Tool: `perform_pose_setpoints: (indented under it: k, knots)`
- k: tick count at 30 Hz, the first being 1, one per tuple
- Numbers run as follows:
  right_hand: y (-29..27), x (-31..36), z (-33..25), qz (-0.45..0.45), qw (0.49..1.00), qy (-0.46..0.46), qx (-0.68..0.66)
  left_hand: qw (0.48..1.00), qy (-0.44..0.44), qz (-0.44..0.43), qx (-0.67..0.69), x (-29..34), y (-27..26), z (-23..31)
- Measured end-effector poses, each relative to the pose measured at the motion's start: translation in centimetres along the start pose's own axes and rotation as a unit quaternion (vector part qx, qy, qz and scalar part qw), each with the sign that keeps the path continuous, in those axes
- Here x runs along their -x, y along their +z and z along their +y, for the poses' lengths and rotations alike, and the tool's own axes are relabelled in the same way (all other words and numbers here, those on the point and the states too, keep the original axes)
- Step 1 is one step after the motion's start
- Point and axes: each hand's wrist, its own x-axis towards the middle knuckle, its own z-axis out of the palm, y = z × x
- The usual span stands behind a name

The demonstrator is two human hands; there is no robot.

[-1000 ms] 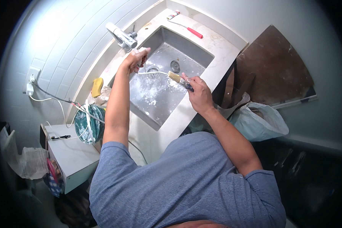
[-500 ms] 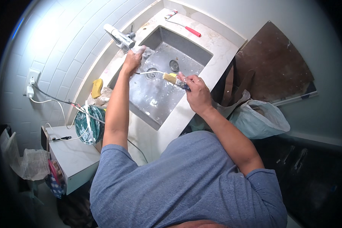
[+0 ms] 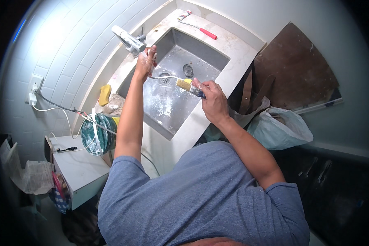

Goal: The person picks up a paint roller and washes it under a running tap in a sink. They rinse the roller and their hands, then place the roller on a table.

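Paintbrush (image 3: 186, 85) sits in your right hand (image 3: 213, 97), fingers closed round its handle, bristles leftward of that hand above the sink (image 3: 199, 50). Near them, a thin white rod (image 3: 169, 76) reaches toward your left hand (image 3: 144, 65), just below the faucet (image 3: 128, 39); I can't tell its grip. Beyond both hands lies a red-handled roller (image 3: 208, 33).

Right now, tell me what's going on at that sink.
The person's right hand grips a paintbrush over the sink, bristles pointing left. The left hand is close by the faucet; whether it holds anything is unclear. A thin pale rod or wire shows between the hands. A red-handled paint roller lies on the countertop.
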Motion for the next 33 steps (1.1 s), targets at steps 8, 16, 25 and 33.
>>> perform_pose_setpoints:
  k: [8,16,25,33]
  knots:
    - [0.1,0.2,0.6,0.009,1.0,0.002,0.001,0.991,-0.024,-0.076,-0.111,0.6,-1.5,-1.9]
    - [0.2,0.3,0.1,0.002,1.0,-0.001,-0.023,0.99,-0.059,-0.031,-0.123,1.6,-0.7,0.5]
    - [0.2,0.6,-0.6,-0.009,0.999,-0.01,-0.029,0.975,0.088,0.05,-0.2,0.5,0.0,-0.1]
    - [0.2,0.5,-0.3,-0.019,0.999,-0.009,-0.03,1.0,-0.027,0.003,-0.002,0.1,-0.4,0.3]
